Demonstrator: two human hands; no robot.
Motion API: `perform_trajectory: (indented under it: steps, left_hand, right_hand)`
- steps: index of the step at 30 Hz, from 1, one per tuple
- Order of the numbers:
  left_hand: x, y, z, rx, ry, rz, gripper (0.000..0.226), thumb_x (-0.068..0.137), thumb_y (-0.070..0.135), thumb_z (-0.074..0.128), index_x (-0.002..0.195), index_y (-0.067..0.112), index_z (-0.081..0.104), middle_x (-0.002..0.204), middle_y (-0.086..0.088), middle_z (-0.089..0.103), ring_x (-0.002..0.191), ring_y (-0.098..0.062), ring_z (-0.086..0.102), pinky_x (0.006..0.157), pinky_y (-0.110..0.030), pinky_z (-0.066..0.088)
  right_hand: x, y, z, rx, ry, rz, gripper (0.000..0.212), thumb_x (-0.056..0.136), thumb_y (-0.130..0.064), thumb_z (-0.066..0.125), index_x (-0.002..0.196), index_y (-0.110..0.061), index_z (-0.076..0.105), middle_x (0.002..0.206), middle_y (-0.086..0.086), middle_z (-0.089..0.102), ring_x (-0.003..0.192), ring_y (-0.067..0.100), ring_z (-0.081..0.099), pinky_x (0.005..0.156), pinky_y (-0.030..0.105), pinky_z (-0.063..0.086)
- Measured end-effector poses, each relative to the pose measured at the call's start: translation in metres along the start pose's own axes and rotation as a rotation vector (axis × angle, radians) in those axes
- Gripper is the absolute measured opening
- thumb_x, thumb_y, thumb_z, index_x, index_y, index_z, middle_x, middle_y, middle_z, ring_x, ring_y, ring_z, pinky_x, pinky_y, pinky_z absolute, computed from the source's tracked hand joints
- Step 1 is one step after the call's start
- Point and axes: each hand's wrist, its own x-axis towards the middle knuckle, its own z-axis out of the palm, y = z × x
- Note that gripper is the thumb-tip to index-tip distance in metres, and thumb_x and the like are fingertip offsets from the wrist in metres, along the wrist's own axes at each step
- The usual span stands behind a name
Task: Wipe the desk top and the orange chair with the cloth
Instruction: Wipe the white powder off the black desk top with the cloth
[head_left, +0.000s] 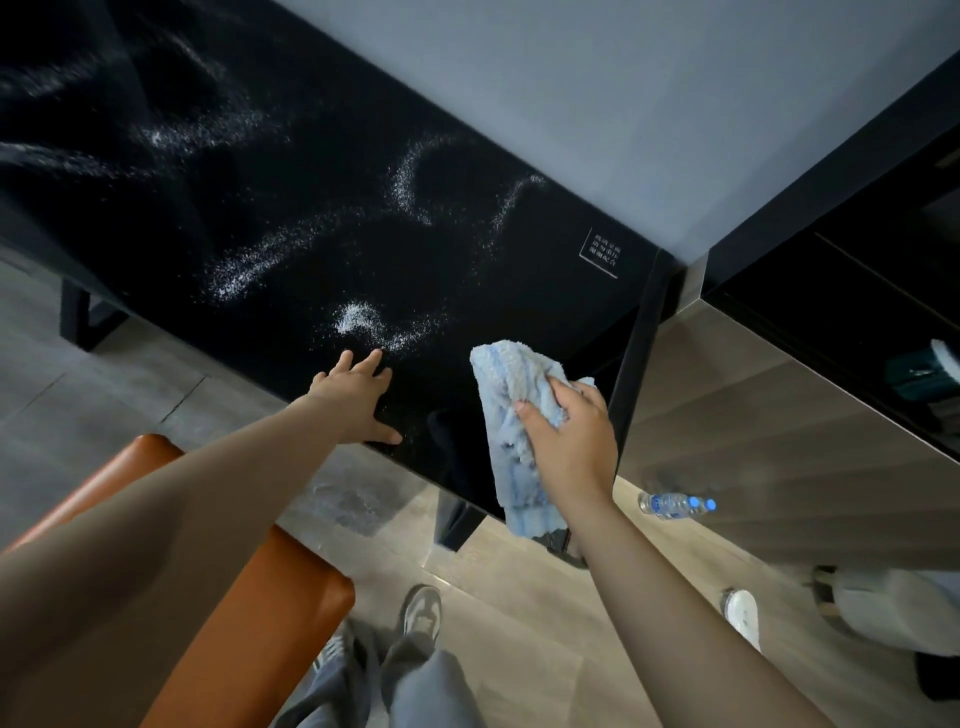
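Clutching the blue cloth (501, 379) in my right grip (569, 434) at the bench (467, 280) edge, I see my left grip (356, 397) spread flat on it, beside white powder (353, 316).

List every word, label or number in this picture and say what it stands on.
White framed label on the desk top, near its far right corner: characters too blurred to read.
Blue wrapper on the water bottle on the floor: print too small to read.
No text is readable.
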Motion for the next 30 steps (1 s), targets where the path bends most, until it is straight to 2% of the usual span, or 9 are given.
perform_trajectory:
  steps: [3,6,10,13,18,21,25,30]
  left_hand:
    - [-0.002,-0.002,-0.016,-0.118,0.050,-0.001,0.096,0.081,0.061,0.062,0.153,0.018,0.016,0.161,-0.003,0.000,0.147,-0.031,0.005,0.117,-0.045,0.024]
    - [-0.004,-0.001,-0.035,-0.133,0.154,0.020,0.088,0.084,0.058,0.060,0.151,0.013,0.025,0.159,-0.007,0.015,0.143,-0.028,0.021,0.114,-0.037,0.027]
    - [0.001,-0.004,-0.062,-0.134,0.210,0.008,0.081,0.087,0.055,0.058,0.149,0.013,0.029,0.157,-0.005,0.024,0.142,-0.023,0.026,0.116,-0.034,0.027]
    - [0.016,-0.006,-0.083,-0.146,0.210,-0.044,0.080,0.089,0.055,0.056,0.151,0.015,0.026,0.158,-0.004,0.021,0.144,-0.022,0.021,0.116,-0.033,0.022]
    - [0.056,-0.001,-0.108,-0.163,0.170,-0.112,0.084,0.089,0.056,0.055,0.152,0.015,0.019,0.159,-0.004,0.016,0.146,-0.024,0.015,0.117,-0.034,0.019]
    - [0.080,0.003,-0.113,-0.160,0.146,-0.154,0.087,0.088,0.059,0.053,0.153,0.017,0.014,0.160,-0.003,0.011,0.148,-0.028,0.007,0.118,-0.040,0.016]
    - [0.118,0.004,-0.120,-0.138,0.166,-0.209,0.090,0.087,0.062,0.051,0.154,0.020,0.008,0.161,-0.004,0.003,0.147,-0.033,-0.001,0.119,-0.047,0.013]
    - [0.154,-0.004,-0.120,-0.112,0.101,-0.325,0.118,0.072,0.073,0.061,0.151,0.031,-0.015,0.159,-0.004,-0.019,0.145,-0.041,-0.009,0.117,-0.055,0.011]
  right_hand:
    - [0.023,-0.003,-0.004,0.025,0.018,-0.014,0.046,0.085,-0.044,0.064,0.125,-0.021,0.061,0.123,-0.011,0.050,0.109,0.011,0.053,0.088,0.031,0.047]
    - [0.052,-0.008,-0.007,0.033,0.031,-0.043,0.043,0.086,-0.044,0.063,0.122,-0.020,0.063,0.120,-0.009,0.051,0.106,0.013,0.055,0.083,0.029,0.046]
    - [0.102,-0.018,-0.008,0.059,0.026,-0.066,0.037,0.087,-0.042,0.063,0.118,-0.023,0.064,0.116,-0.007,0.053,0.102,0.013,0.055,0.075,0.025,0.041]
    - [0.146,-0.023,-0.001,0.060,0.022,-0.067,0.038,0.086,-0.043,0.064,0.118,-0.023,0.064,0.118,-0.005,0.054,0.103,0.017,0.056,0.079,0.030,0.047]
    - [0.222,-0.027,0.008,0.064,0.021,-0.071,0.040,0.085,-0.042,0.065,0.120,-0.021,0.063,0.121,-0.004,0.053,0.107,0.019,0.056,0.081,0.030,0.045]
    - [0.262,-0.026,0.011,0.039,0.028,-0.091,0.043,0.085,-0.041,0.066,0.123,-0.020,0.062,0.123,-0.002,0.053,0.108,0.017,0.056,0.081,0.028,0.044]
    - [0.319,-0.024,0.018,-0.023,0.038,-0.120,0.045,0.086,-0.039,0.066,0.126,-0.019,0.060,0.125,0.003,0.053,0.110,0.022,0.055,0.086,0.034,0.045]
    - [0.385,-0.020,0.037,-0.090,0.049,-0.144,0.047,0.084,-0.041,0.066,0.127,-0.021,0.060,0.126,0.003,0.053,0.109,0.029,0.056,0.089,0.038,0.048]
